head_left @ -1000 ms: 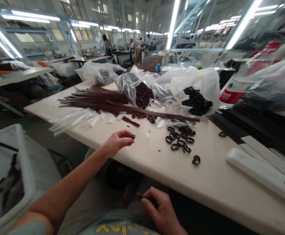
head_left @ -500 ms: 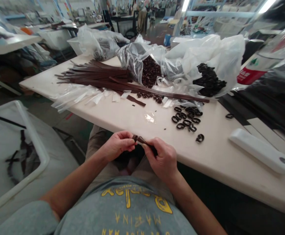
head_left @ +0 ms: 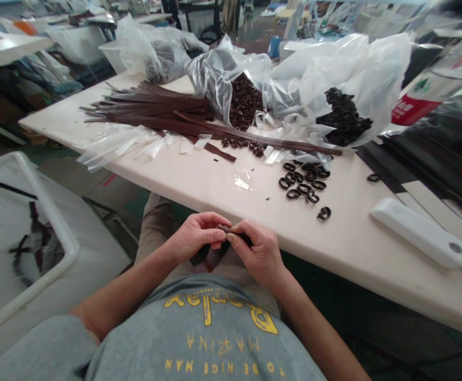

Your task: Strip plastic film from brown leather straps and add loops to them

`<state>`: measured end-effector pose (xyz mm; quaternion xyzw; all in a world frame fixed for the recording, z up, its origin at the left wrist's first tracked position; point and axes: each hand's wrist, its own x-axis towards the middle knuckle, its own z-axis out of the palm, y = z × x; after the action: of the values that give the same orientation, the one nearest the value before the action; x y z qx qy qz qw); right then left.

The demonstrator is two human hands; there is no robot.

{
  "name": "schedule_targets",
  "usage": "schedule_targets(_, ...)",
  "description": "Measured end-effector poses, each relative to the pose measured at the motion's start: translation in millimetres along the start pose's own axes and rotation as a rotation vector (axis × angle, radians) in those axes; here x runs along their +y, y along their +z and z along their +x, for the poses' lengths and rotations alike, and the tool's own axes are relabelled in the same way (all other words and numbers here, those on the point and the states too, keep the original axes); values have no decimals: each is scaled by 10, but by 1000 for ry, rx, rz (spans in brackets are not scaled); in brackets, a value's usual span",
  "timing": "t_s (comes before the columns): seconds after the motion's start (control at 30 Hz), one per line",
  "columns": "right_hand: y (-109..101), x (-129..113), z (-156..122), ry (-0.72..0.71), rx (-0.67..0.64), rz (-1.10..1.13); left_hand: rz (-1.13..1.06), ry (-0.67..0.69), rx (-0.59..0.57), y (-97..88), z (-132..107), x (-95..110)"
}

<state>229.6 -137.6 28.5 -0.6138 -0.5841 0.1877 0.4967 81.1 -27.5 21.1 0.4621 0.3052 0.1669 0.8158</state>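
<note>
Pinching the brown strap [head_left: 224, 228] from both sides, the left hand [head_left: 195, 238] and the right hand [head_left: 259, 255] now touch over the lap, closer than a moment ago, just below the table [head_left: 199, 182] edge, away from the rings [head_left: 303, 184].

shirt: grey-blue, short sleeves | print: yellow lettering | trousers: khaki
</note>
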Motion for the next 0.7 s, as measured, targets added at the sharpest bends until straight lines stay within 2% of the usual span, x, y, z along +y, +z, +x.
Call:
schedule_targets(0.17,41,13,-15,128,-24,120,57,33,55,43,-67,-37)
schedule_targets(0.33,107,80,-60,158,-109,138,278,152,170,-14,-148,6)
schedule_targets(0.57,153,150,-173,66,-288,-330,333,159,233,-154,-213,49)
schedule_targets(0.7,156,141,-180,34,-380,-416,343,145,231,-180,-220,52)
